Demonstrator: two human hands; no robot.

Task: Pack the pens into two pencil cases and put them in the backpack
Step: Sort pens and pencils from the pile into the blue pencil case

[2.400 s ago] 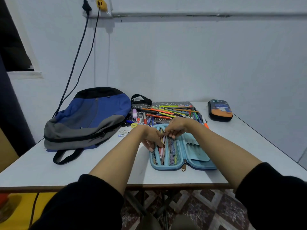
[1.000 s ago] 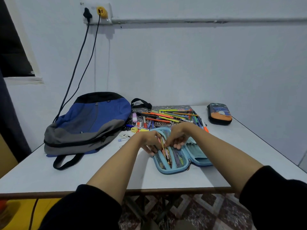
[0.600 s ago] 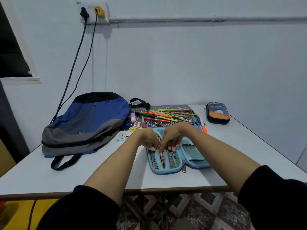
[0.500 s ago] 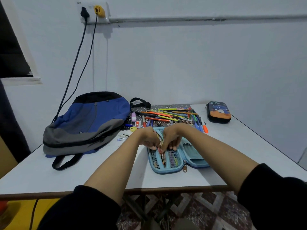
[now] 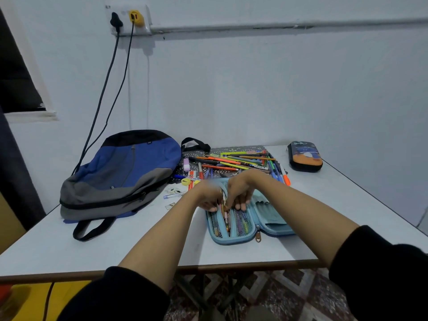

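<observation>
A bundle of pens (image 5: 225, 217) stands half-tucked in the middle pocket of the blue pencil case (image 5: 234, 238), which lies open flat on the near part of the counter (image 5: 69, 246), a little right of centre. Both hands meet over its far end. The right hand (image 5: 240, 193) has its fingers curled down round the tops of those pens, pressing them in. The left hand (image 5: 207, 195) is curled too, tight against the bundle, but it is smeared by motion and I cannot tell whether it grips a pen or only the pocket's edge.

Just beyond the hands, a big heap of loose pens (image 5: 236, 161) lies on a patterned mat (image 5: 231, 149), so by my reckoning the packing is well short of half done. The dark pencil case (image 5: 304, 156) sits zipped at the far right, apparently untouched (nothing shows what is inside). The backpack (image 5: 120, 172) lies flat at the left, its zip closed. Left to do: the rest of the pens, both cases shut, then both into the bag.
</observation>
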